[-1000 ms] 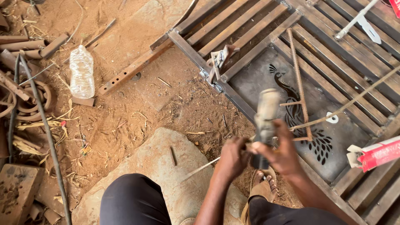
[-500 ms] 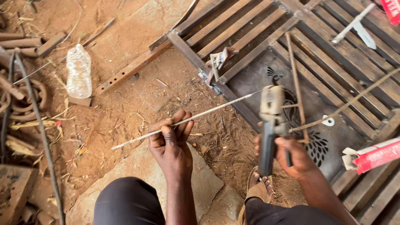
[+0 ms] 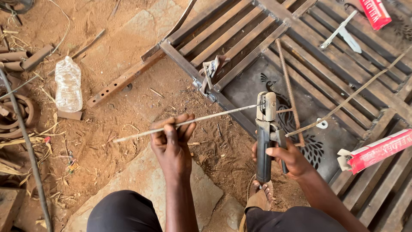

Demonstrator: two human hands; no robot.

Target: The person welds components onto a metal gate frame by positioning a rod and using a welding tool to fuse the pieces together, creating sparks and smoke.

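My left hand (image 3: 172,139) pinches a long thin welding rod (image 3: 214,116) that runs almost level from left to right. Its right end sits in the pale jaws of an electrode holder (image 3: 265,133). My right hand (image 3: 286,157) grips the holder's dark handle, with the jaws pointing up and away from me. Both hands hover over the sandy ground at the edge of a dark metal gate frame (image 3: 240,114) lying flat.
A crushed clear plastic bottle (image 3: 68,84) lies at left beside a perforated rusty bar (image 3: 124,79). Red rod packets (image 3: 377,150) rest on the gate at right and top right. A ribbed steel bar (image 3: 289,88) and a clamp (image 3: 211,68) lie on the frame.
My left hand came off the holder, took the thin rod and brought its end into the holder's jaws. The holder has stayed upright in my right hand.
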